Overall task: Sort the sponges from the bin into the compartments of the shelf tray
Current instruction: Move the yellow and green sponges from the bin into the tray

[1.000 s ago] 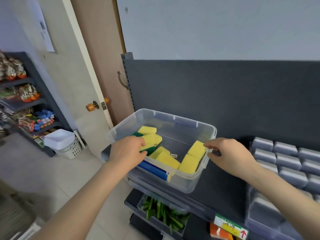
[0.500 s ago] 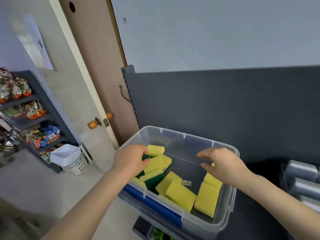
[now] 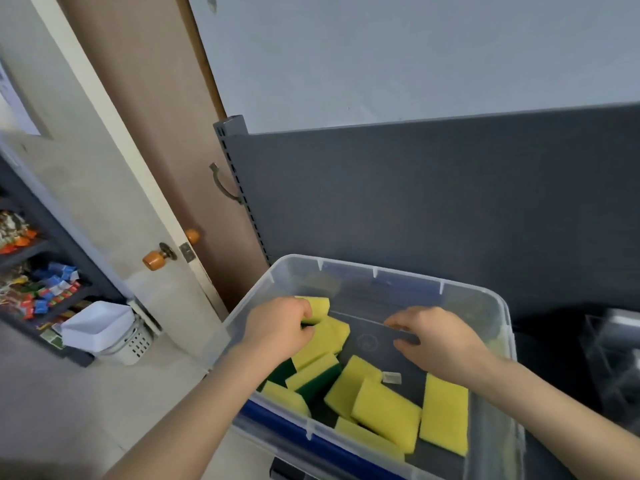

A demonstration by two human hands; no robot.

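A clear plastic bin (image 3: 377, 271) fills the lower middle of the view and holds several yellow sponges with green scouring sides (image 3: 384, 410). My left hand (image 3: 277, 329) reaches in over the bin's left wall, its fingers curled round a yellow sponge (image 3: 318, 305) at the far left of the pile. My right hand (image 3: 436, 339) hovers inside the bin over its bare floor, fingers loosely bent and holding nothing. A sliver of the shelf tray (image 3: 620, 337) shows at the right edge, blurred.
The dark grey shelf back panel (image 3: 433, 202) rises behind the bin. On the left are a door with an orange knob (image 3: 155, 260), a white basket (image 3: 104, 329) on the floor and a rack of snack packets (image 3: 38, 289). A small label (image 3: 391, 377) lies in the bin.
The view has swung left and closer to the bin, and the shelf tray has slid almost out of sight. My right hand left the bin's rim and moved inside. My left hand stays at the far-left sponges.
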